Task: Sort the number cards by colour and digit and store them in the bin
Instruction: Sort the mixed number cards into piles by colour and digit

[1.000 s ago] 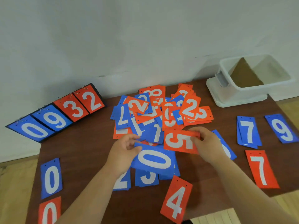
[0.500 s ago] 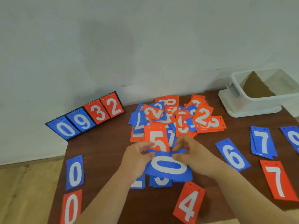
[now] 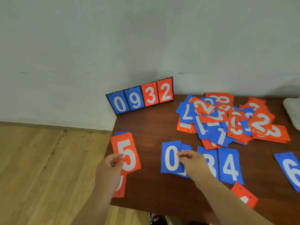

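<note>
Early going. Left hand (image 3: 110, 171) grip pinches red 5 card (image 3: 128, 148) at 9 o'clock edge of worktop (image 3: 151, 127). Right hand (image 3: 194, 164) grip pinches blue 0 card (image 3: 169, 158), 7 o'clock of the pile (image 3: 227, 122), which looks mostly unsorted. Nothing visibly binned.

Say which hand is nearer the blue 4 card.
Right. The right hand pinches the blue 0 card near the blue 4 card; the left hand holds the red 5 card farther left.

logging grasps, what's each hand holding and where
Left hand pinches the red 5 card at its left edge; right hand pinches the blue 0 card at its right edge.
</note>
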### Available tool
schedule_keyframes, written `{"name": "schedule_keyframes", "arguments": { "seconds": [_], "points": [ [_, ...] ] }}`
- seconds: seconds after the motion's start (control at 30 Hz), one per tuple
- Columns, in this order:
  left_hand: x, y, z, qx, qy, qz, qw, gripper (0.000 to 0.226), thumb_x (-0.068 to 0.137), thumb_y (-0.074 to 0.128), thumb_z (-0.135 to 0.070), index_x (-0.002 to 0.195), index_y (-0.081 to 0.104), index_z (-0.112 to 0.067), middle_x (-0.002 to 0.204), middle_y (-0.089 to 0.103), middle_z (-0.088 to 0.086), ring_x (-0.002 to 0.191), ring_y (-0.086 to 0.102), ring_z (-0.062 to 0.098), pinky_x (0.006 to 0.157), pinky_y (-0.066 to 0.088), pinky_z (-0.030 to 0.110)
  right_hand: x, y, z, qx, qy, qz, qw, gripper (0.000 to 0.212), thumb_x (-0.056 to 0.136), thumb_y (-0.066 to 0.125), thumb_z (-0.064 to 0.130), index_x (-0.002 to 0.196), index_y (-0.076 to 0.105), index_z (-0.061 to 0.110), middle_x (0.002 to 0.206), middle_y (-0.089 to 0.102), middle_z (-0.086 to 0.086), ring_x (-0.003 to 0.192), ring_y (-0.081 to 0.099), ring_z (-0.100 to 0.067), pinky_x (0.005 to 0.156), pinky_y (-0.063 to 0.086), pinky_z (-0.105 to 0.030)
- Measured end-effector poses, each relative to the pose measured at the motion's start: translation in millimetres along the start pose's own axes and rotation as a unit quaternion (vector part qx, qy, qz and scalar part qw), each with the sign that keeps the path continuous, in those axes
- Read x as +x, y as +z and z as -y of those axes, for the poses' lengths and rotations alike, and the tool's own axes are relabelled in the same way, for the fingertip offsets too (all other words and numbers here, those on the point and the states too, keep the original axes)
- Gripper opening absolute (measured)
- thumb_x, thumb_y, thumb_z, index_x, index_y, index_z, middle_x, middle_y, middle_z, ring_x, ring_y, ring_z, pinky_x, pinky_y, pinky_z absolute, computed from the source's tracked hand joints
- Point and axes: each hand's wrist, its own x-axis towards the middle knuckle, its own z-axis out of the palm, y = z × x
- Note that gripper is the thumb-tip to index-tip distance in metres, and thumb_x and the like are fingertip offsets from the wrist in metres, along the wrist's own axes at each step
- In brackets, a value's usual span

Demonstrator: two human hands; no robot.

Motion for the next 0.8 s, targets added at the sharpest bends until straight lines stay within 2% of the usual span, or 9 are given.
{"name": "schedule_keyframes", "arguments": {
  "seconds": [0.1,0.17,0.23,0.27,0.37,0.47,0.57,0.67,0.8],
  "points": [
    [1.4,-38.1,30.8,-0.021,-0.024,-0.011,0.999,0.032,0.089,0.068,0.002,0.095,0.074,-0.029,0.093,0.075,-0.003,0.086,0.073,0.019,0.078,0.060,0.038,10.8,68.4,18.1,-0.044,-0.055,0.053,0.996,0.018,0.092,0.067,0.010,0.091,0.072,0.026,0.088,0.070,0.009,0.073,0.062,-0.008,0.056,0.046,-0.013],
    [-2.6,-63.0,46.0,-0.032,-0.029,-0.044,0.998,0.036,0.087,0.068,0.006,0.094,0.072,-0.029,0.089,0.074,-0.001,0.080,0.070,0.011,0.076,0.057,0.028,23.1,113.2,30.9,-0.071,-0.097,0.075,0.990,0.019,0.088,0.071,0.012,0.093,0.069,0.030,0.089,0.070,0.009,0.079,0.066,-0.012,0.065,0.048,-0.015],
    [-7.2,-83.7,58.6,-0.020,-0.037,-0.083,0.996,0.038,0.086,0.071,0.004,0.095,0.069,-0.033,0.091,0.072,-0.005,0.073,0.066,-0.002,0.066,0.051,0.015,36.5,152.5,44.5,-0.101,-0.119,0.093,0.983,0.021,0.087,0.072,0.016,0.099,0.067,0.032,0.089,0.067,0.008,0.080,0.065,-0.015,0.073,0.051,-0.025],
    [-8.6,-92.2,65.0,-0.017,-0.043,-0.097,0.994,0.038,0.085,0.072,0.002,0.095,0.068,-0.035,0.093,0.071,-0.007,0.073,0.066,-0.002,0.064,0.051,0.014,44.9,170.0,49.3,-0.114,-0.127,0.098,0.980,0.021,0.087,0.072,0.017,0.102,0.066,0.031,0.089,0.065,0.008,0.081,0.065,-0.016,0.074,0.052,-0.028],
    [-10.9,-108.5,85.9,-0.034,-0.068,-0.116,0.990,0.040,0.084,0.074,0.001,0.097,0.067,-0.036,0.099,0.071,-0.009,0.074,0.068,0.009,0.063,0.053,0.021,73.5,210.6,47.1,-0.187,-0.161,0.095,0.964,0.024,0.091,0.067,0.015,0.114,0.066,0.023,0.094,0.064,0.005,0.084,0.062,-0.015,0.076,0.048,-0.028],
    [-8.1,-111.8,105.0,-0.023,-0.084,-0.116,0.989,0.039,0.084,0.074,0.000,0.099,0.068,-0.035,0.098,0.071,-0.013,0.072,0.067,0.007,0.061,0.051,0.016,98.1,233.2,28.9,-0.303,-0.193,0.088,0.929,0.028,0.094,0.061,0.018,0.122,0.065,0.018,0.112,0.064,-0.006,0.098,0.063,-0.024,0.082,0.050,-0.033],
    [-1.3,-107.6,114.3,-0.035,-0.096,-0.107,0.989,0.039,0.084,0.074,-0.002,0.101,0.070,-0.037,0.103,0.072,-0.012,0.083,0.071,0.018,0.072,0.058,0.032,105.6,240.7,23.2,-0.389,-0.203,0.069,0.896,0.027,0.098,0.059,0.031,0.123,0.066,0.022,0.119,0.051,-0.008,0.102,0.059,-0.027,0.088,0.053,-0.038],
    [8.6,-96.7,104.2,-0.036,-0.098,-0.083,0.991,0.039,0.086,0.073,-0.001,0.102,0.069,-0.036,0.104,0.071,-0.009,0.082,0.072,0.017,0.073,0.060,0.035,96.3,228.3,35.8,-0.358,-0.184,0.072,0.913,0.035,0.093,0.067,0.037,0.128,0.064,0.028,0.120,0.049,-0.004,0.096,0.060,-0.022,0.084,0.053,-0.034],
    [15.5,-70.0,70.6,-0.054,-0.070,-0.012,0.996,0.037,0.087,0.071,0.001,0.104,0.068,-0.032,0.105,0.072,-0.008,0.090,0.073,0.013,0.081,0.062,0.038,46.7,174.5,57.4,-0.193,-0.172,0.103,0.960,0.017,0.089,0.073,0.031,0.105,0.068,0.029,0.099,0.064,0.007,0.083,0.060,-0.007,0.071,0.045,-0.020]
  ]
}}
